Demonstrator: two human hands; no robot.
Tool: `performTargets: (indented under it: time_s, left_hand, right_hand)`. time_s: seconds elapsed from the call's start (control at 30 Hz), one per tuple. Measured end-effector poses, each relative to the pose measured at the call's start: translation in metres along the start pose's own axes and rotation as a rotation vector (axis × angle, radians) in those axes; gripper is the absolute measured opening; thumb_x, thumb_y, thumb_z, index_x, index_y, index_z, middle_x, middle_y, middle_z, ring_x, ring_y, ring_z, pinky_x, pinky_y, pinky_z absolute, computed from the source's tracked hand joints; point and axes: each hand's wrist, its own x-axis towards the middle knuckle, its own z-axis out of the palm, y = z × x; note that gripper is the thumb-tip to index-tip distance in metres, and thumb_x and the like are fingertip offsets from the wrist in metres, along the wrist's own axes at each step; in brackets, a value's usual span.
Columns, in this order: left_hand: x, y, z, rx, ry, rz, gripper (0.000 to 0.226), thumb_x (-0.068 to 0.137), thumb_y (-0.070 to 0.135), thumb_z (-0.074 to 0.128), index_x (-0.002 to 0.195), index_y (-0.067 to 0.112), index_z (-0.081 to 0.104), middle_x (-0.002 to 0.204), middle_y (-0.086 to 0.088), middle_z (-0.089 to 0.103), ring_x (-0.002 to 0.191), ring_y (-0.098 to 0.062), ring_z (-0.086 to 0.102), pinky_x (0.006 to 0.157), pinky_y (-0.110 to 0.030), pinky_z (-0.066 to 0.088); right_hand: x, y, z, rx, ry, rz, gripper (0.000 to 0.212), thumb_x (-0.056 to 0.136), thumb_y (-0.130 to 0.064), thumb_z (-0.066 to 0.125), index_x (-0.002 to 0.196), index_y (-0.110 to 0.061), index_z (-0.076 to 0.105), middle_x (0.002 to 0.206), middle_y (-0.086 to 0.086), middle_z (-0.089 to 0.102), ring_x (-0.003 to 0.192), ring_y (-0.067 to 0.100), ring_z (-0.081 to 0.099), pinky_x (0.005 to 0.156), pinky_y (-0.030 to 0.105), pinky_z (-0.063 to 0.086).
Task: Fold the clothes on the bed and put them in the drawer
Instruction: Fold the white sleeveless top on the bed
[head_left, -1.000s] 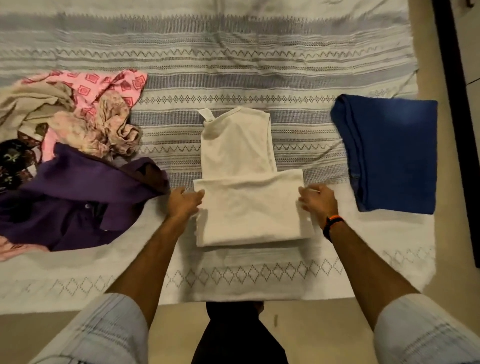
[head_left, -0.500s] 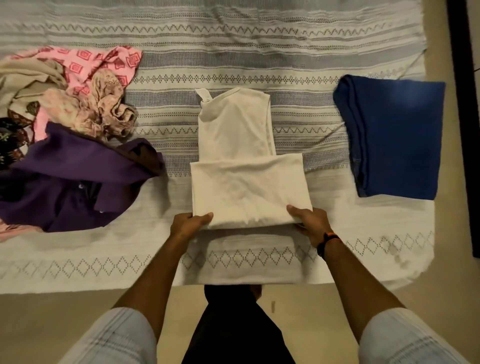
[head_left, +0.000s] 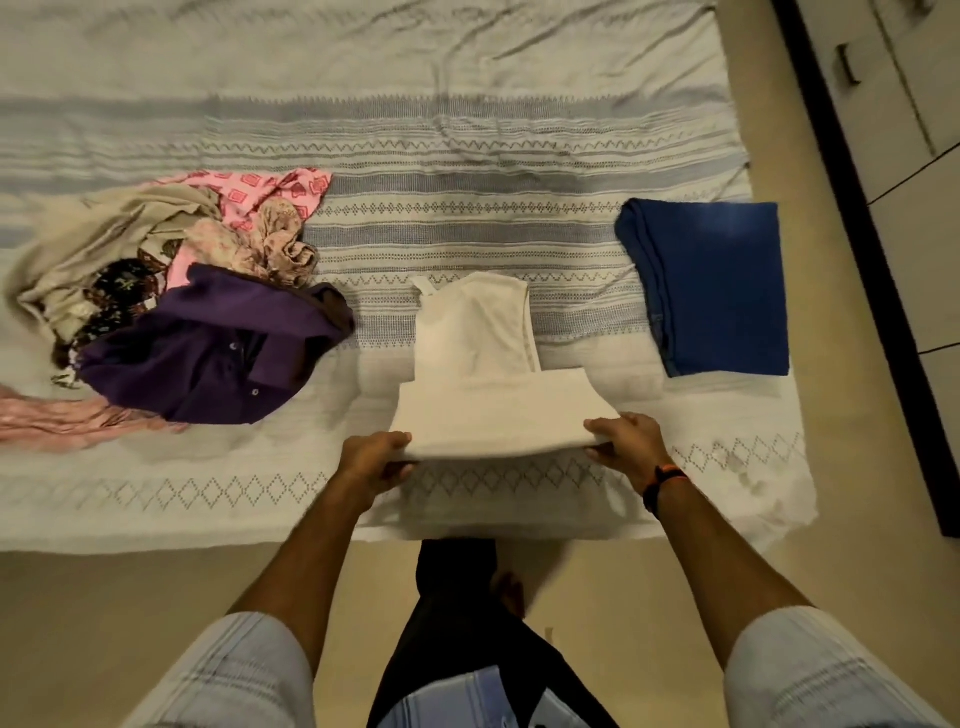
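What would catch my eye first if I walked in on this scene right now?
Probably the cream-white cloth top, half folded in the middle of the striped grey-and-white bedspread, with the left hand and right hand gripping its near corners. To its left lies a jumbled heap of unfolded clothes topped by a purple buttoned shirt. To its right sits a neatly folded dark blue garment.

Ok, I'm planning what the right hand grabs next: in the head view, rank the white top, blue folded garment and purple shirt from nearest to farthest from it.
From the right hand:
1. White top, held at its near edge.
2. Blue folded garment, on the right, farther back.
3. Purple shirt, far left, in the pile.
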Motion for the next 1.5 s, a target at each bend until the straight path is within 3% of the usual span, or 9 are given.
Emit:
performTargets:
  time_s: [0.17, 0.3, 0.6, 0.7, 0.8, 0.93, 1.1, 1.23, 1.5]
  left_hand:
    - [-0.015, 0.004, 0.001, -0.008, -0.014, 0.052, 0.012, 0.087, 0.005, 0.068, 0.093, -0.002, 0.061, 0.081, -0.019, 0.065, 0.051, -0.021, 0.066, 0.047, -0.024, 0.055]
    - [-0.009, 0.031, 0.008, -0.073, 0.011, 0.116, 0.015, 0.087, 0.005, 0.066, 0.101, 0.001, 0.061, 0.092, -0.019, 0.065, 0.063, -0.024, 0.068, 0.048, -0.024, 0.054]
    - [0.042, 0.123, 0.044, -0.222, 0.047, 0.087, 0.007, 0.092, 0.004, 0.062, 0.086, 0.001, 0.059, 0.077, -0.013, 0.063, 0.041, -0.015, 0.063, 0.042, -0.021, 0.053]
    - [0.066, 0.150, 0.056, -0.237, 0.045, 0.100, 0.007, 0.092, 0.003, 0.062, 0.087, 0.000, 0.059, 0.062, -0.010, 0.067, 0.047, -0.016, 0.066, 0.050, -0.023, 0.057]
    - [0.090, 0.162, 0.061, -0.177, 0.087, 0.117, 0.009, 0.089, 0.013, 0.068, 0.088, 0.005, 0.064, 0.077, -0.008, 0.069, 0.068, -0.018, 0.066, 0.065, -0.028, 0.057]
    - [0.121, 0.143, 0.058, 0.132, 0.162, 0.114, 0.028, 0.066, 0.019, 0.085, 0.077, 0.011, 0.060, 0.077, -0.010, 0.061, 0.072, -0.023, 0.055, 0.064, -0.034, 0.044]
    - [0.125, 0.118, 0.062, 0.341, 0.193, 0.131, 0.077, 0.066, 0.028, 0.091, 0.128, 0.002, 0.052, 0.116, -0.012, 0.065, 0.109, -0.029, 0.061, 0.097, -0.040, 0.050]
    - [0.162, 0.096, 0.059, 0.326, 0.144, 0.122, 0.107, 0.028, 0.058, 0.090, 0.117, 0.007, 0.062, 0.109, -0.010, 0.071, 0.099, -0.027, 0.069, 0.091, -0.044, 0.056]
    - [0.157, 0.108, 0.078, 0.275, -0.090, 0.078, 0.051, 0.073, 0.025, 0.086, 0.118, 0.011, 0.067, 0.113, -0.003, 0.070, 0.104, -0.022, 0.064, 0.087, -0.036, 0.051]
  right_hand:
    - [-0.012, -0.004, -0.009, 0.034, 0.022, -0.025, 0.046, 0.083, -0.004, 0.073, 0.124, -0.004, 0.051, 0.104, 0.015, 0.064, 0.079, 0.028, 0.069, 0.062, 0.033, 0.059]
    - [0.000, -0.032, 0.003, 0.058, 0.034, -0.063, 0.046, 0.083, -0.007, 0.073, 0.124, -0.005, 0.052, 0.107, 0.018, 0.066, 0.075, 0.027, 0.072, 0.057, 0.030, 0.057]
    - [0.068, -0.109, 0.052, 0.020, 0.123, -0.067, 0.013, 0.084, -0.009, 0.071, 0.093, -0.001, 0.066, 0.092, 0.018, 0.072, 0.067, 0.023, 0.073, 0.057, 0.028, 0.056]
    - [0.094, -0.131, 0.068, 0.048, 0.133, -0.046, 0.010, 0.086, -0.008, 0.069, 0.092, -0.001, 0.065, 0.083, 0.015, 0.071, 0.065, 0.022, 0.072, 0.057, 0.027, 0.057]
    - [0.114, -0.138, 0.081, 0.097, 0.112, -0.061, 0.013, 0.089, -0.013, 0.069, 0.094, -0.002, 0.064, 0.086, 0.015, 0.071, 0.070, 0.021, 0.073, 0.062, 0.028, 0.058]
    - [0.134, -0.113, 0.087, -0.163, 0.140, -0.036, 0.037, 0.085, -0.020, 0.074, 0.114, -0.007, 0.056, 0.102, 0.015, 0.070, 0.084, 0.025, 0.071, 0.076, 0.040, 0.060]
    - [0.141, -0.082, 0.089, -0.603, 0.252, -0.106, 0.066, 0.073, -0.030, 0.085, 0.121, -0.002, 0.050, 0.121, 0.015, 0.056, 0.117, 0.033, 0.053, 0.101, 0.044, 0.044]
    - [0.152, -0.073, 0.090, -0.637, 0.244, -0.139, 0.084, 0.066, -0.035, 0.091, 0.126, 0.002, 0.045, 0.132, 0.018, 0.047, 0.126, 0.033, 0.043, 0.105, 0.045, 0.041]
    - [0.170, -0.071, 0.099, -0.252, 0.033, -0.044, 0.066, 0.044, -0.049, 0.093, 0.100, -0.022, 0.073, 0.104, -0.006, 0.074, 0.100, 0.015, 0.068, 0.091, 0.036, 0.054]
